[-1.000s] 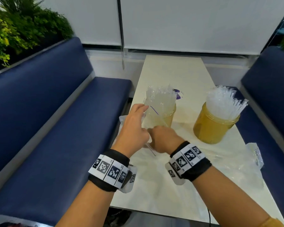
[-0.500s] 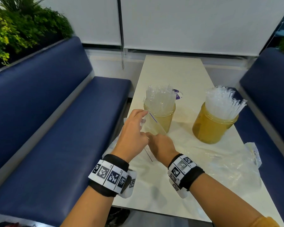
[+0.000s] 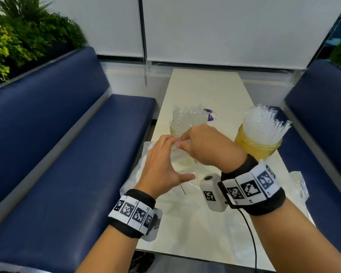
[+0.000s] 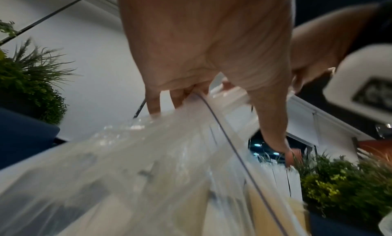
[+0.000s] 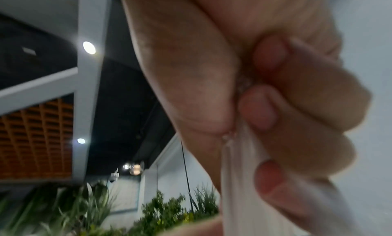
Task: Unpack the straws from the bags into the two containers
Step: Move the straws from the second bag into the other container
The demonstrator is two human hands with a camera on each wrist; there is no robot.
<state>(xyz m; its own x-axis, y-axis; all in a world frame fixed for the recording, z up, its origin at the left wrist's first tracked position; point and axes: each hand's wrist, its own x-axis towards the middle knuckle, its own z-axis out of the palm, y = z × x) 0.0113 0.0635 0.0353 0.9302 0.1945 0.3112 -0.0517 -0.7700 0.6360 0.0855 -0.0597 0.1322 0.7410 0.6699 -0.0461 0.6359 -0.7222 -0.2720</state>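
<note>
Two amber jars stand on the pale table [image 3: 205, 89], each packed with clear wrapped straws: the left jar [image 3: 174, 132] is partly hidden by my hands, the right jar [image 3: 256, 150] is in full view. My left hand [image 3: 180, 156] holds a clear plastic bag [image 3: 182, 167] at its mouth, thumb stretched out; the left wrist view shows its fingers [image 4: 155, 107] on the bag [image 4: 148, 164]. My right hand [image 3: 185, 143], raised just in front of the left jar, has its fingers [image 5: 297, 97] curled round a whitish bunch of straws [image 5: 244, 181].
An empty clear bag [image 3: 298, 180] lies at the table's right edge, and more crumpled plastic [image 3: 146, 152] at its left edge. A purple-printed wrapper [image 3: 210, 115] sits behind the left jar. Blue benches [image 3: 67, 154] flank the table, with plants [image 3: 18, 36] behind the left one.
My right hand has risen from low in the bag to the level of the left jar's rim. The left hand stayed at the bag's mouth and spread its thumb.
</note>
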